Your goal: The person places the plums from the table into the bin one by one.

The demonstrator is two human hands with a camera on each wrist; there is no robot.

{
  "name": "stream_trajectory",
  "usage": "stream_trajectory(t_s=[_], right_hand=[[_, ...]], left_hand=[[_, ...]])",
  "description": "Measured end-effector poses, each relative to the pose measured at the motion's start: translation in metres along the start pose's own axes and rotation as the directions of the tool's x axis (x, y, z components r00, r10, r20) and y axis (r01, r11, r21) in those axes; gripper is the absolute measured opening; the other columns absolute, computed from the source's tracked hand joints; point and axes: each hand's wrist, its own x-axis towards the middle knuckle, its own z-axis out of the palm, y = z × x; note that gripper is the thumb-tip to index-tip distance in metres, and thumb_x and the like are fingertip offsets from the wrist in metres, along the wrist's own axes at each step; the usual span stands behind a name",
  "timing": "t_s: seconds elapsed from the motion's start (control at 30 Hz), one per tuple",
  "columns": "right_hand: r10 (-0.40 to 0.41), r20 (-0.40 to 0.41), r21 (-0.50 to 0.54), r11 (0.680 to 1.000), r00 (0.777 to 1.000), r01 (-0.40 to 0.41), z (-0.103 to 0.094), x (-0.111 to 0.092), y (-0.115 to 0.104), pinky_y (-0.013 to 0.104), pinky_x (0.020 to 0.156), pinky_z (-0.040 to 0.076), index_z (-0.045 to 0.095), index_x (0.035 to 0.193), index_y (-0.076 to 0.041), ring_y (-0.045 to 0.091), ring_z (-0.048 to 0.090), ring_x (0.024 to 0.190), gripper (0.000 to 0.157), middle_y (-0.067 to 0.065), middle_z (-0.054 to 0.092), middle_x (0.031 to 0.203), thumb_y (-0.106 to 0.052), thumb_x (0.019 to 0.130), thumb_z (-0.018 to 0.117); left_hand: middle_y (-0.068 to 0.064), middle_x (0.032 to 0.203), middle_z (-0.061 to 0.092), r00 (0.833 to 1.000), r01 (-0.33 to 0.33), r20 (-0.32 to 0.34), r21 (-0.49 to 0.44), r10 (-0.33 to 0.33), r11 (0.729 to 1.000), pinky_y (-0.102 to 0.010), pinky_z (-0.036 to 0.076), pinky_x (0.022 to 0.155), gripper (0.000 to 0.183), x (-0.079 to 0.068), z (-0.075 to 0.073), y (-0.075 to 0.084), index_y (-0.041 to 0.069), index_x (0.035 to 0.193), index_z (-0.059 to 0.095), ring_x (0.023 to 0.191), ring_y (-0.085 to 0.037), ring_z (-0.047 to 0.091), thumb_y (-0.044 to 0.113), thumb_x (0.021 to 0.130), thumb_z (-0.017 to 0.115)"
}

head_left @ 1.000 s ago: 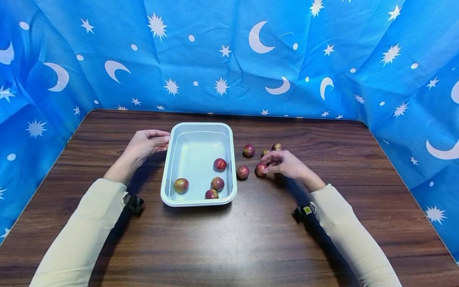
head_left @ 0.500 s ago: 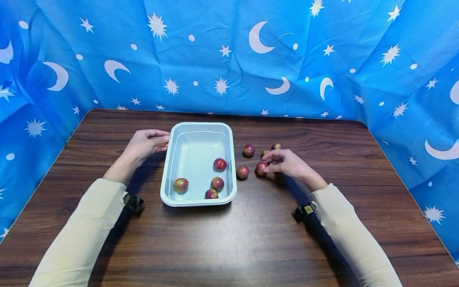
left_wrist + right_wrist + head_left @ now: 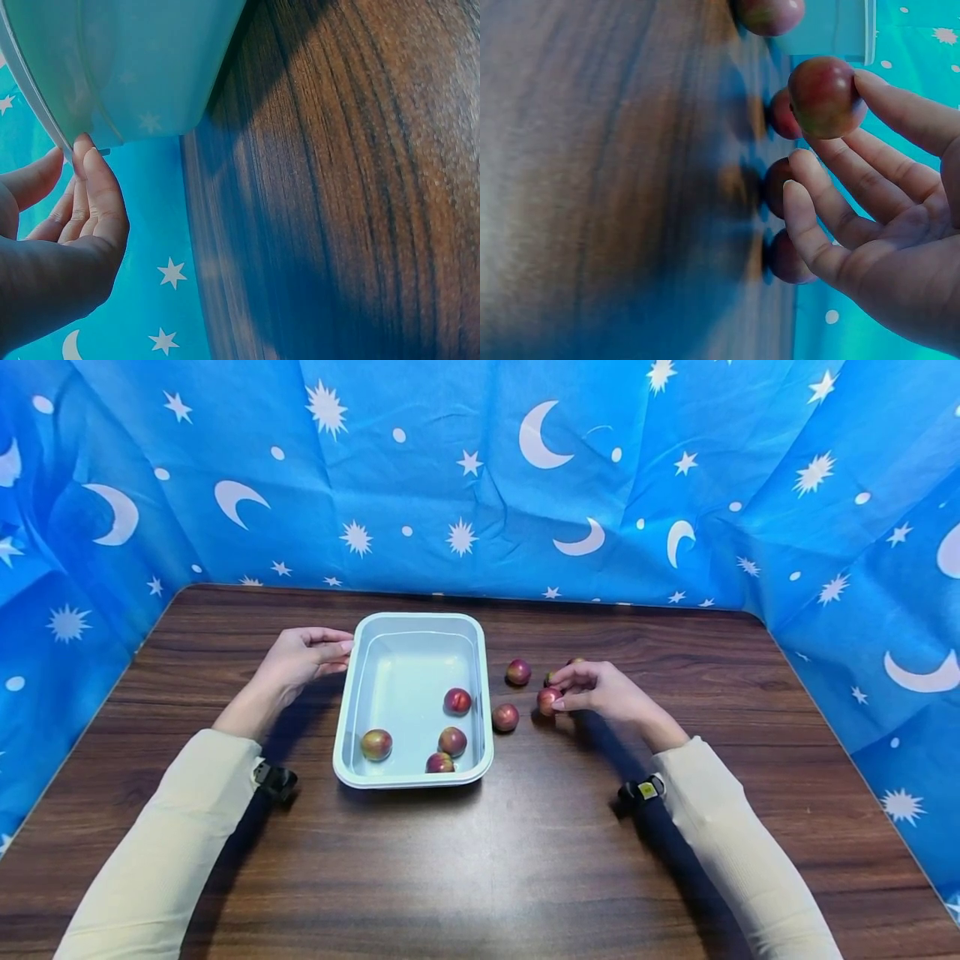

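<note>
My left hand (image 3: 294, 662) pinches the left rim of a white plastic tub (image 3: 412, 781). In the left wrist view, the thumb and fingertips meet at the rim (image 3: 46, 112). My right hand (image 3: 609, 693) holds a reddish plum (image 3: 548, 701) between thumb and fingers. The right wrist view shows this held plum (image 3: 826, 96) raised off the table, with the other fingers loosely bent below it. Several plums lie inside the tub, among them a bright red plum (image 3: 457, 701) and a yellowish-red plum (image 3: 376, 744).
Between tub and right hand, one plum (image 3: 505, 717) sits near the tub's wall and another plum (image 3: 518, 672) lies farther back. Two more are partly hidden behind the right hand. A blue curtain (image 3: 450, 485) with moons and stars borders the brown wooden table (image 3: 487, 877).
The right hand has lifted its plum slightly from the table. The left hand keeps its place at the tub's rim. The head view has shifted a little.
</note>
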Motion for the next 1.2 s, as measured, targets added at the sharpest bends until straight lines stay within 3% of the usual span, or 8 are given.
stream_trajectory(t_s=[0.73, 0.97, 1.2], right_hand=[[-0.003, -0.028, -0.099, 0.995, 1.0, 0.0, -0.017, 0.011, -0.036, 0.028, 0.07, 0.05, 0.058, 0.114, -0.001, 0.023, 0.057, 0.085, 0.034, 0.012, 0.063, 0.098, -0.014, 0.083, 0.068], [-0.019, -0.043, -0.129, 0.992, 0.999, 0.013, -0.018, 0.017, -0.05, 0.037, 0.072, 0.047, 0.059, 0.113, -0.007, 0.021, 0.056, 0.086, 0.033, 0.007, 0.062, 0.101, -0.02, 0.084, 0.068], [-0.029, -0.045, -0.095, 0.995, 0.999, 0.025, -0.013, 0.021, -0.062, 0.045, 0.078, 0.05, 0.058, 0.115, -0.005, 0.021, 0.058, 0.088, 0.037, 0.006, 0.063, 0.102, -0.02, 0.083, 0.069]], left_hand=[[0.002, 0.083, 0.062, 1.0, -0.007, -0.024, 0.038, 0.008, 0.999, -0.029, 0.054, 0.078, 0.033, -0.001, 0.002, 0.003, -0.011, 0.117, 0.05, 0.07, -0.006, 0.062, 0.011, 0.092, 0.054], [0.002, 0.081, 0.063, 1.0, -0.016, -0.027, 0.005, 0.016, 1.0, -0.028, 0.055, 0.076, 0.032, 0.0, 0.002, 0.002, -0.012, 0.116, 0.05, 0.069, -0.007, 0.062, 0.009, 0.091, 0.055], [0.002, 0.081, 0.063, 1.0, -0.008, -0.02, -0.012, 0.008, 1.0, -0.03, 0.054, 0.078, 0.032, -0.001, 0.002, 0.001, -0.011, 0.115, 0.051, 0.07, -0.008, 0.062, 0.009, 0.091, 0.056]])
